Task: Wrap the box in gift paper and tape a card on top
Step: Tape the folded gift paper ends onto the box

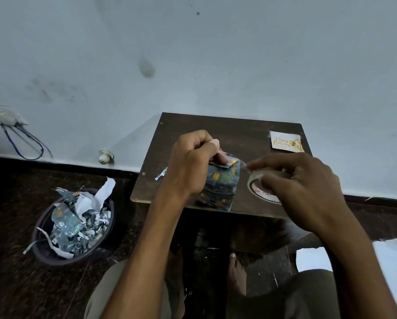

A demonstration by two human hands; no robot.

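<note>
- A small dark wooden tabletop [236, 132] stands against a pale wall [216, 54]; every place below is given from this tabletop.
- On the dark floor [13, 203] to its left sits a round dark bin [43, 252], heaped with torn scraps of patterned gift paper [77, 224] and white strips that hang over its rim.
- Farther left, low on the wall, a loose fitting [2, 117] trails blue and dark wires.
- Below its near edge, the person's bare foot [236, 277] shows on the floor.
- The left hand [190, 162] is over the middle of the tabletop, fingers curled, pinching the folded top flap of the box [223, 187] and hiding the box's left side.
- The right hand [308, 187] is over the tabletop's right near part, fingers curled round the tape roll [265, 185], covering much of the roll; its fingertips pinch a clear strip of tape next to the box's top right corner.
- The box, covered in blue patterned paper, stands at the near edge of the tabletop, just left of the tape roll.
- The "Happy Birthday" card [286, 142] lies flat at the far right corner.
- A small paper scrap [161, 174] lies near the left edge.
</note>
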